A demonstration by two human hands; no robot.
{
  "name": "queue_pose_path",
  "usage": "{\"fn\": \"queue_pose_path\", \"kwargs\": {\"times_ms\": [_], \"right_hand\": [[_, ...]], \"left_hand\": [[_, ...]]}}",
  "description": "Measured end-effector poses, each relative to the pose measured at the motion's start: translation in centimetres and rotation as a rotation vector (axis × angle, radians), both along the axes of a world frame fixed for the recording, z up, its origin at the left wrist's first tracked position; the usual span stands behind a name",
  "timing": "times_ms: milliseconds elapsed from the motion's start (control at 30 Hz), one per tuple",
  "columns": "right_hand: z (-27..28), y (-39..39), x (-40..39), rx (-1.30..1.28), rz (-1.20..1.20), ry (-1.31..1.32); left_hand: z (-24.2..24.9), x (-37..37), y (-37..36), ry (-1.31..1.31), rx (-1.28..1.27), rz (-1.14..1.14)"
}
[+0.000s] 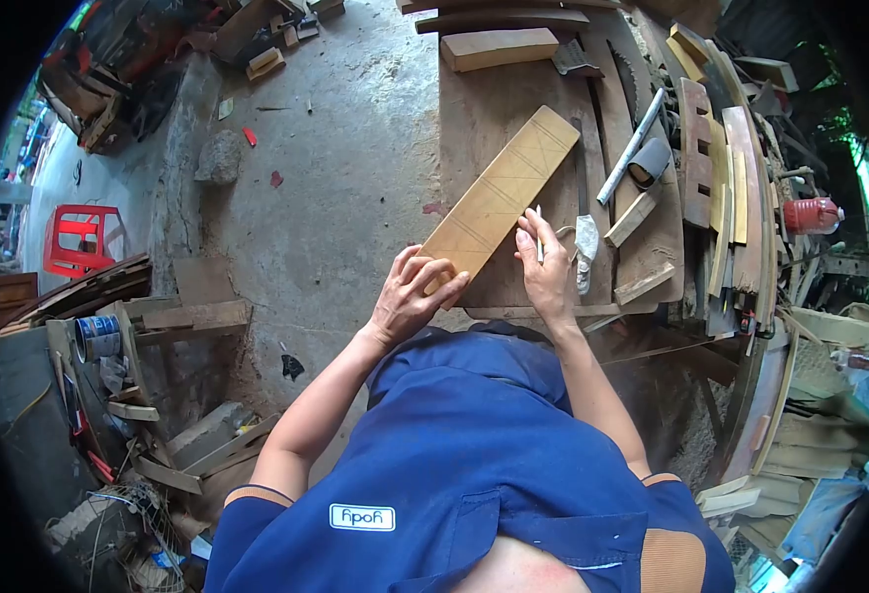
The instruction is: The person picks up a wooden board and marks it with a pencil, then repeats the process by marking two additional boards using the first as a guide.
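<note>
Golden-brown wood in the left hand (413, 295): gripped a long, flat rectangular board (498, 198) by its near end, with thumb and fingers curled round the edges. Slanted from lower left to upper right over a brown wooden worktop (471, 119), with dark crosswise and diagonal lines on top. Held a thin, pale, pencil-like stick (540, 250) among the half-bent, loosely parted fingers of the right hand (550, 277), near the board's right edge. Showed, just right of that hand, a dark narrow bar with a white-wrapped end (585, 242) and, farther right, a white tube (632, 146).
</note>
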State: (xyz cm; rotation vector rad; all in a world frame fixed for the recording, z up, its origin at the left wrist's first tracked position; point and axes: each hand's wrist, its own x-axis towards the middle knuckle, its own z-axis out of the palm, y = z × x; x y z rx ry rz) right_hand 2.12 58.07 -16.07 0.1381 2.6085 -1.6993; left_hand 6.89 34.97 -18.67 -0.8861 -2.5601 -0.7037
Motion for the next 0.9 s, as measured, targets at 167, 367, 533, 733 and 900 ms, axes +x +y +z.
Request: {"fn": "queue_pose_path", "kwargs": {"times_ms": [167,367,533,733,900], "right_hand": [[0.4,-0.2,0.2,-0.052,-0.036,0.038],[1.9,0.2,0.7,-0.124,-0.095,-0.036],[2.4,1.1,0.6,0.301,-0.061,0.327],[3.8,1.3,0.2,0.023,-0.055,0.159],[2.4,2.1,0.4,0.131,-0.029,0.257]], "left_hand": [[0.3,0.0,0.3,-0.028,0.047,0.019],[2.5,-0.3,1.6,-0.076,0.176,0.041],[4.8,-0.4,3.7,-0.370,0.556,0.153],[4.8,-1.5,4.1,-1.081,1.079,0.208],[3.4,-1.5,5.1,-1.265,1.007,0.208]]}}
